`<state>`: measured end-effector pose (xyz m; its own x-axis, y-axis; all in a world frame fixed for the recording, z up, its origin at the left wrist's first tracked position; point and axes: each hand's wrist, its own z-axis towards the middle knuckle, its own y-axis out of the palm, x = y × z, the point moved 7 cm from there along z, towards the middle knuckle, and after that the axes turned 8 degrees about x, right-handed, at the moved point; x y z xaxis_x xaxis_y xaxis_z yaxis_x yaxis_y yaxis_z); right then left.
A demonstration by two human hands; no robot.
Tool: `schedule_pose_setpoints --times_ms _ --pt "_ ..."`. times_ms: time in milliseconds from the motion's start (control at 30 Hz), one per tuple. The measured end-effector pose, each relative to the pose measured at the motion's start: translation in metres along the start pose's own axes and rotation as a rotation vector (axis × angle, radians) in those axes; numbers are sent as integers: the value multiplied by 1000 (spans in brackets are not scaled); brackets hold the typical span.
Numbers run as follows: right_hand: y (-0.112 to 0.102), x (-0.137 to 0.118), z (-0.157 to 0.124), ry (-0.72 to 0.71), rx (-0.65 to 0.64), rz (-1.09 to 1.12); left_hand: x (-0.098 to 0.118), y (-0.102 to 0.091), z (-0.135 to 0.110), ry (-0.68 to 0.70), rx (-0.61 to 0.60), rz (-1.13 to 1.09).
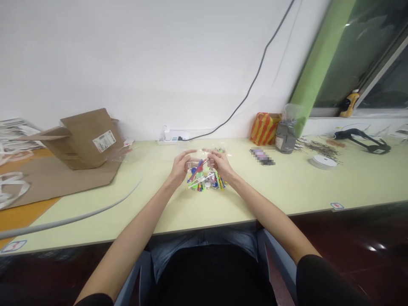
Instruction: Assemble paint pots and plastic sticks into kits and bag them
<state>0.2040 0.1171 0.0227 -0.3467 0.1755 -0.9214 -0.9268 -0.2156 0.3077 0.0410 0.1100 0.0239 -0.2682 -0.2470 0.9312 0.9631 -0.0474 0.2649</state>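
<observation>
A clear plastic bag (207,180) full of small colourful plastic pieces is between my hands, just above or on the pale table. My left hand (182,165) grips its upper left side, thumb and fingers closed together. At the upper right, my right hand (220,163) pinches the bag's edge. Blue, red, white, green and yellow pieces show through the film. Behind my hands lies more clear plastic with a few coloured bits (220,150) in it; its outline is hard to make out.
An open cardboard box (91,140) stands on flattened cardboard at left. A grey hose (79,216) crosses the left front. Along the wall sit a power strip (174,138), a striped bag (263,127) and a grey container (285,137). A white reel (323,162) lies at right.
</observation>
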Motion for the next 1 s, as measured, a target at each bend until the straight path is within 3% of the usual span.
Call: schedule_pose_setpoints --times_ms 200,400,667,1000 --pt "1 -2 -1 -3 -20 -41 4 4 -3 8 -78 57" --pt "-10 -6 2 -98 129 -49 4 4 -3 15 -89 115" --pt "-6 -9 1 -123 75 -84 7 5 -3 5 -144 150" --pt "-6 -22 -2 -225 122 -51 6 4 -3 -8 -65 -8"
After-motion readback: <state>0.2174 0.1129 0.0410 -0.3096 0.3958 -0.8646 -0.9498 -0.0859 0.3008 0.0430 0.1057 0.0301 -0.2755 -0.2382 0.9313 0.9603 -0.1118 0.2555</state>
